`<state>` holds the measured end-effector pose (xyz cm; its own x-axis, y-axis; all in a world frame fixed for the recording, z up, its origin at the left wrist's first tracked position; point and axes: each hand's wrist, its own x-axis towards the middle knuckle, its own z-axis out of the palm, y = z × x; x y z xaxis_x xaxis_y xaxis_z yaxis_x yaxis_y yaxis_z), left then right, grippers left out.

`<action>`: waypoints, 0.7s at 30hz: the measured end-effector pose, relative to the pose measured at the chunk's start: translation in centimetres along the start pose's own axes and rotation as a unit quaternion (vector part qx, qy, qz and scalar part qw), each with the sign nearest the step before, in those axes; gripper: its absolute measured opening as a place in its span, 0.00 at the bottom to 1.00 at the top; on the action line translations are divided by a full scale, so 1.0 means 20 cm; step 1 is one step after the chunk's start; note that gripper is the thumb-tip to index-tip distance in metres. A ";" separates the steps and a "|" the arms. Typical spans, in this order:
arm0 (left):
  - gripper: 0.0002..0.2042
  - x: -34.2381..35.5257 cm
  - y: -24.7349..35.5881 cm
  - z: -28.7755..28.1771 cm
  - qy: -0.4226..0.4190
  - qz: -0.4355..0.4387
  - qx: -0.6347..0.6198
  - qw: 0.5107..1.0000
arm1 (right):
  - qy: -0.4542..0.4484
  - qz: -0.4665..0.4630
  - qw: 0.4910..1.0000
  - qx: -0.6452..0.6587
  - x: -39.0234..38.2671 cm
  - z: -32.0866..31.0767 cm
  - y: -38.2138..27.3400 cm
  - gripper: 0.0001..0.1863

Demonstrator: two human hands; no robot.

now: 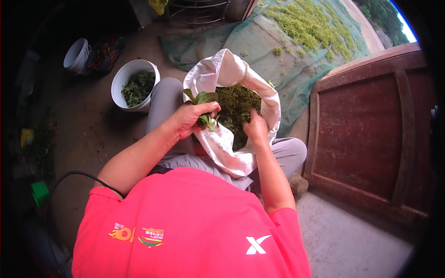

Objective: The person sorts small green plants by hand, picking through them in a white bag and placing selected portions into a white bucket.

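Observation:
Between my legs stands a white woven sack (270, 99), its mouth rolled wide. Small greenish-yellow plant heads (236, 104) fill the inside. My left hand (189, 118) is closed round a small bunch of leafy green stems (202, 98) at the sack's left rim, broad leaves sticking out above and below the fist. Inside the right part of the opening, my right hand (256, 126) reaches down against the plant heads with its fingers curled. What those fingertips pinch, if anything, is hidden.
A white bucket of green leaves (138, 88) stands beside my left knee, another white bucket (76, 54) farther left. Green netting (282, 76) spreads ahead, with a light green plant heap (315, 25) on it. A reddish-brown wooden door (359, 125) stands at the right. A black cable (76, 173) curves by my left arm.

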<state>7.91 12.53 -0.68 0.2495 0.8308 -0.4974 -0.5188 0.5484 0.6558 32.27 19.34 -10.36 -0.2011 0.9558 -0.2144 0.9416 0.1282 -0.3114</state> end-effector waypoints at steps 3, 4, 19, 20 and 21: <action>0.10 -0.01 0.00 0.01 0.007 -0.002 0.005 1.000 | 0.029 0.015 0.983 0.181 -0.08 -0.17 -0.09 0.22; 0.10 -0.01 0.00 0.02 0.008 -0.005 0.002 1.000 | 0.023 0.018 0.979 0.203 -0.11 -0.19 -0.11 0.20; 0.12 -0.07 0.00 0.13 0.013 0.021 0.051 0.998 | -0.140 -0.059 0.645 0.749 -0.37 -0.38 -0.28 0.35; 0.14 -0.06 -0.01 0.11 0.010 0.027 0.056 0.998 | -0.139 -0.058 0.652 0.743 -0.38 -0.40 -0.29 0.30; 0.14 -0.05 -0.03 0.10 0.010 0.029 0.057 0.998 | -0.140 -0.060 0.652 0.743 -0.38 -0.40 -0.29 0.30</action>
<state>9.64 11.63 0.65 0.2050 0.8599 -0.4675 -0.4358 0.5078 0.7431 30.42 13.33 0.46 -0.4856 0.8506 -0.2019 -0.3454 -0.3988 -0.8495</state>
